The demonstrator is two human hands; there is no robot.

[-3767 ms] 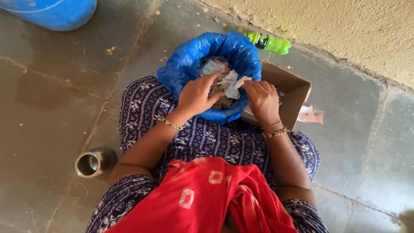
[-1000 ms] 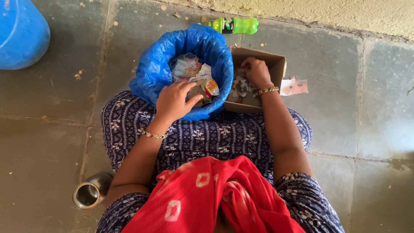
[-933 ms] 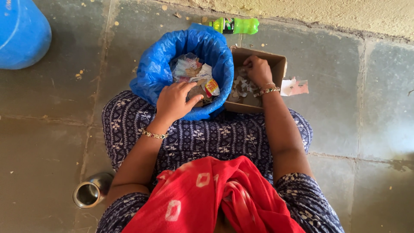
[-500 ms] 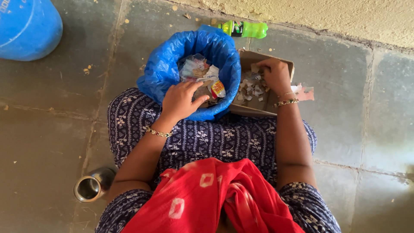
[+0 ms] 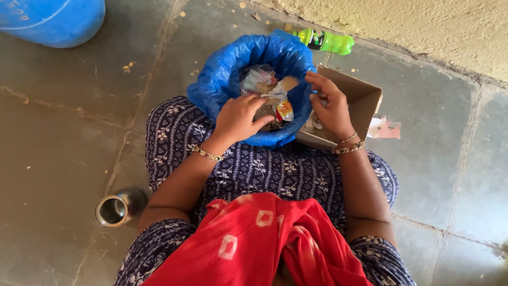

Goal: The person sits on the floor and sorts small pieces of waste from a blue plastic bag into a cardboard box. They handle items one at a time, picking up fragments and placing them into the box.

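Here the left hand (image 5: 241,117) grips the near rim of the bag (image 5: 222,79), holding it open; the right hand (image 5: 330,106), fingers pinching a scrap (image 5: 290,83), hovers between box (image 5: 365,98) and bag.
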